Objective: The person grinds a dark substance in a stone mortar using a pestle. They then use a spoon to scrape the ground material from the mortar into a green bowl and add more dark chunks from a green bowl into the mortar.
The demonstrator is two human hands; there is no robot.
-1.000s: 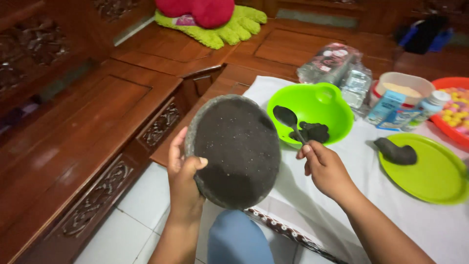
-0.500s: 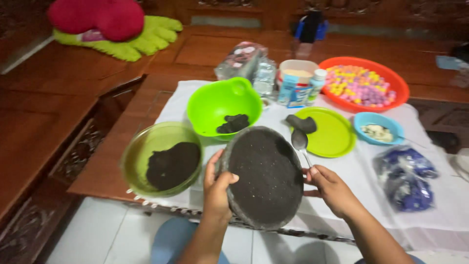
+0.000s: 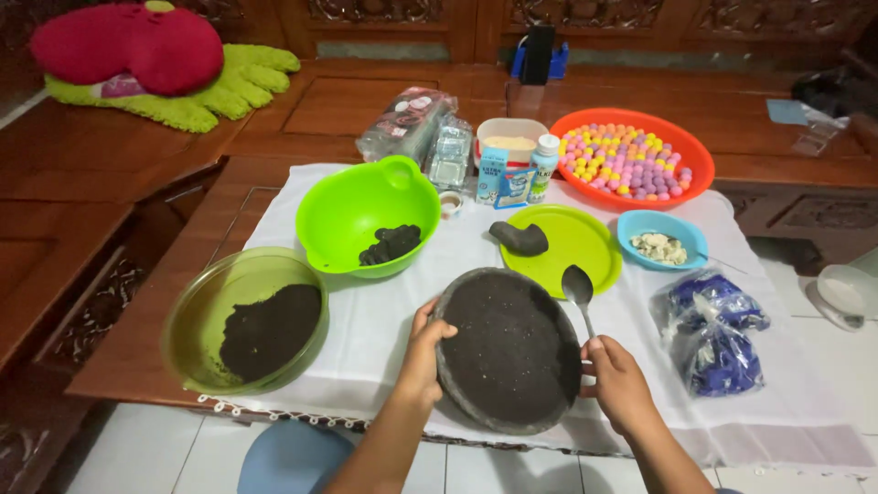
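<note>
Dark grey stone mortar plate [image 3: 508, 350], round and rough, sits tilted between both hands above the surface's [image 3: 384, 320] near edge. Left hand [image 3: 422, 357] fingers curl over its rim; right hand [image 3: 620, 382] steadies the other side while pinching a metal spoon [image 3: 579, 293]. Its face looks scraped nearly clean. Black crumbly paste already lies in the olive-green translucent bowl [image 3: 245, 320]; dark lumps remain in the bright green plastic bowl [image 3: 368, 216].

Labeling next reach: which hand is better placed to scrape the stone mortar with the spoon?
Right, probably. The right hand already holds the spoon, bowl above the stone mortar rim; the left hand only grips the opposite rim, steadying it.
</note>
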